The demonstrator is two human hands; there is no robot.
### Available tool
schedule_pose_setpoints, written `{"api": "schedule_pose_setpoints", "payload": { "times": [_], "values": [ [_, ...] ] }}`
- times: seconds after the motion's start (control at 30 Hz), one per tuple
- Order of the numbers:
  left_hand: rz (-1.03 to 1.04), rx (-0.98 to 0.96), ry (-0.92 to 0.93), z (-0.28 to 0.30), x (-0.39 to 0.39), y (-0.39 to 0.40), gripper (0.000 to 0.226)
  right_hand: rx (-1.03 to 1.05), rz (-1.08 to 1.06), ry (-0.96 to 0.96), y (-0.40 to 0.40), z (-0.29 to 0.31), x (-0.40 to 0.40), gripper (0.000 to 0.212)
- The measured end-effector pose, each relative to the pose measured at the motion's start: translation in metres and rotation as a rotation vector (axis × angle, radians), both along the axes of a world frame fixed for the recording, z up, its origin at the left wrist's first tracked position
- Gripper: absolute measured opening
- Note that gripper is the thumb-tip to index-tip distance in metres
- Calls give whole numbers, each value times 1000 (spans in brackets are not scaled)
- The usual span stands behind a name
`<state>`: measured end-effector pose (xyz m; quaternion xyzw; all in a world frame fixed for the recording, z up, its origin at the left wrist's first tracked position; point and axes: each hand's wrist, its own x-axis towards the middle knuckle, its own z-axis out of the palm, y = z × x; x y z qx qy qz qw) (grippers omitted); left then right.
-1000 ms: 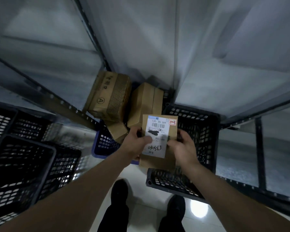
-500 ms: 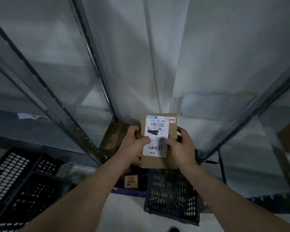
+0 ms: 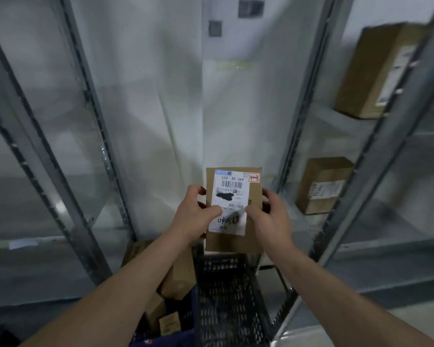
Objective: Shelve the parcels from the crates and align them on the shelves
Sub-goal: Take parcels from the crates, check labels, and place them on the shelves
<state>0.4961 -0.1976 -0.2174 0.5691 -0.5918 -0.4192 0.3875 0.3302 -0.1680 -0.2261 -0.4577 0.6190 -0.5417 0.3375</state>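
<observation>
Two hands, left hand and right hand, fingers grasping flat rectangular cardboard parcel, white paper label

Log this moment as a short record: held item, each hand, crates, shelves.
held item: labelled parcel, upright, label facing the camera
left hand: grips the parcel's left edge, thumb on the label
right hand: grips the right edge
crates: black crate below the parcel; loose boxes left of it
shelves: two boxes on the right rack, upper, lower

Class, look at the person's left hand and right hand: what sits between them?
In the head view, a labelled cardboard parcel sits between the left hand and right hand, both gripping its sides, thumbs on the label.
</observation>
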Motion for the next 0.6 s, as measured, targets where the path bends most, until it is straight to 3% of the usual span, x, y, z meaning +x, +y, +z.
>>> {"api": "schedule_pose_setpoints", "payload": {
  "times": [0.3, 0.6],
  "values": [
    [-197, -119, -51, 73, -85, 63, 42, -75, -173, 44, 88, 68, -83, 44],
    [-307, -231, -58, 108, -208, 106, 42, -148, -275, 66, 148, 100, -202, 37]
  ]
}}
